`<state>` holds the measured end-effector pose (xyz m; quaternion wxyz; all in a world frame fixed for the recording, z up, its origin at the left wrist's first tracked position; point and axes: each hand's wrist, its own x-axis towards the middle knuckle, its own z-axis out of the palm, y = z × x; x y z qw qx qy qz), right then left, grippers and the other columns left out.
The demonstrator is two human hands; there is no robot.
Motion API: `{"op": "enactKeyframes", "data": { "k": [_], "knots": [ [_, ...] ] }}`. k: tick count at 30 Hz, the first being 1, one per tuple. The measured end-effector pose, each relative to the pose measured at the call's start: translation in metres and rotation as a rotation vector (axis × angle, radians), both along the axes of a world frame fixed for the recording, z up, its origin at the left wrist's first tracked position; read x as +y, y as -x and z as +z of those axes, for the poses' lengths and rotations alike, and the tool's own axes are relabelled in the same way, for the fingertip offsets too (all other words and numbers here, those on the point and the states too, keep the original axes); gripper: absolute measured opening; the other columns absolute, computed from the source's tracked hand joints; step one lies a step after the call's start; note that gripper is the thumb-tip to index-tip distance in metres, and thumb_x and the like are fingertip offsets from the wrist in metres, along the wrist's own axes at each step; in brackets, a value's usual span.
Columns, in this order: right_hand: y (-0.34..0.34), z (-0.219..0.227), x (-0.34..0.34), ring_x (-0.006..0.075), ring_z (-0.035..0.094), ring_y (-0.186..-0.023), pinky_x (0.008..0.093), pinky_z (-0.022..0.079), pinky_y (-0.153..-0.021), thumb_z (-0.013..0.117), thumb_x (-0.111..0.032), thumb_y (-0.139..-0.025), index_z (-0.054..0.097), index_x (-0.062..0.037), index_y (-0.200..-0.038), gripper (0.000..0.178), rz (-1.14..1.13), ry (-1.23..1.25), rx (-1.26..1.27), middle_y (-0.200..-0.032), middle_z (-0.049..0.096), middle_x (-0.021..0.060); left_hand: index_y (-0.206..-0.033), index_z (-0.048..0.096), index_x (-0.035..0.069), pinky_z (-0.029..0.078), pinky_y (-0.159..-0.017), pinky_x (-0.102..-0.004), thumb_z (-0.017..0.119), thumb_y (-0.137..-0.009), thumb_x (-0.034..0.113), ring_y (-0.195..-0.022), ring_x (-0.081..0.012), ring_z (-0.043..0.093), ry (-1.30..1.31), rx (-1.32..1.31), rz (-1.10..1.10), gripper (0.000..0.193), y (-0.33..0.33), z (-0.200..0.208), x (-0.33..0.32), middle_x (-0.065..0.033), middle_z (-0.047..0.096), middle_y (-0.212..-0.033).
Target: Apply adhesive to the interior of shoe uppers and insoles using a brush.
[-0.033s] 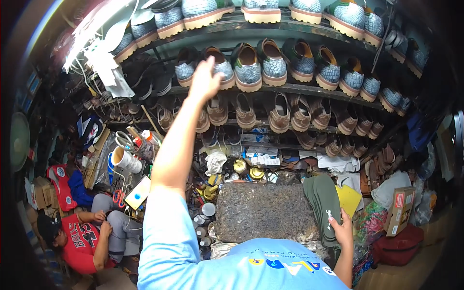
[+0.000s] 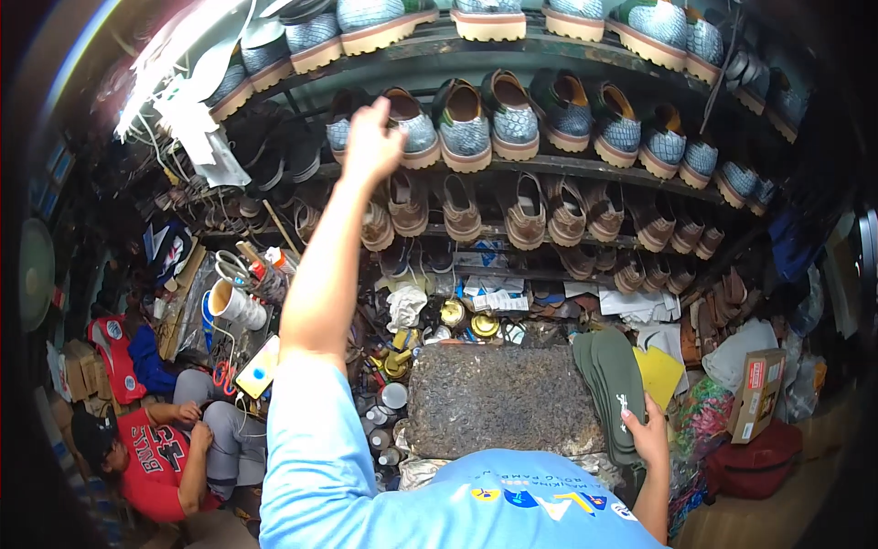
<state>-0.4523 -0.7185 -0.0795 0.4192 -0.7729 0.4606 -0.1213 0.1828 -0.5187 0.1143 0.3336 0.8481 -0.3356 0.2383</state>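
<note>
My left arm is stretched up to the shoe rack, and my left hand (image 2: 373, 146) is open there, index finger and thumb apart. It is in front of a blue scale-patterned shoe (image 2: 337, 137) at the left end of the middle shelf, partly covering it. A similar shoe (image 2: 418, 135) stands just right of the hand. Whether the fingertips touch either shoe I cannot tell. Low on the right, my right hand (image 2: 649, 434) grips the edge of a fanned stack of dark green insoles (image 2: 605, 389), thumb on top. The stack lies over the right edge of a worn, dark work block (image 2: 498, 398).
Brown shoes (image 2: 527, 218) fill the shelf below. A person in a red shirt (image 2: 165, 457) sits at lower left. Near my left arm are a thread cone (image 2: 240, 305) and red-handled scissors (image 2: 223, 375). A cardboard box (image 2: 757, 393) and dark red bag (image 2: 754, 465) are at right.
My left hand has shifted slightly left along the shelf, uncovering more of the shoe on its right. My right hand keeps its hold on the insoles.
</note>
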Motion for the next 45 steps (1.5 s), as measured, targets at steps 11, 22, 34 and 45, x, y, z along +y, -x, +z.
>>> {"op": "enactKeyframes", "data": {
  "k": [11,22,34,45],
  "knots": [
    [-0.008,0.036,-0.001,0.0315,0.049,-0.143,0.0399,0.040,-0.116,0.092,-0.035,-0.078,0.026,0.0067,-0.162,0.115,0.277,-0.050,0.050,-0.157,0.045,0.0270,-0.122,0.076,0.011,0.054,-0.101,-0.0426,0.070,-0.084,0.004,-0.111,-0.0360,0.071,-0.290,-0.140,0.085,0.039,-0.040,0.048,0.093,-0.0189,0.075,-0.115],
    [-0.026,0.064,-0.031,0.0389,0.034,-0.152,0.0495,0.028,-0.124,0.090,-0.034,-0.080,0.019,-0.0027,-0.167,0.117,0.290,0.173,-0.023,-0.167,0.029,0.0226,-0.094,0.080,0.008,0.058,-0.081,-0.0381,0.076,-0.065,-0.009,-0.089,-0.0273,0.073,-0.049,-0.162,-0.411,0.034,0.306,0.024,0.151,-0.0095,0.076,-0.092],
    [-0.134,0.080,0.087,0.0458,0.035,-0.153,0.0522,0.032,-0.123,0.098,-0.047,-0.063,0.050,-0.0035,-0.149,0.108,1.128,0.059,-0.006,-0.169,0.022,0.0303,-0.098,0.073,0.006,0.059,-0.080,-0.0394,0.072,-0.077,0.000,-0.097,-0.0301,0.071,0.391,0.373,-0.511,0.022,0.392,-0.152,0.146,-0.0132,0.073,-0.108],
    [-0.143,0.067,0.130,0.0384,0.058,-0.133,0.0418,0.049,-0.105,0.100,-0.026,-0.065,0.064,-0.0032,-0.101,0.056,0.925,0.005,0.116,-0.145,0.055,0.0295,-0.157,0.036,0.010,0.038,-0.116,-0.0535,0.092,-0.072,0.033,-0.143,-0.0473,0.039,-0.539,1.289,0.456,0.104,0.368,-0.504,0.314,-0.0240,0.040,-0.154]
  ]
}}
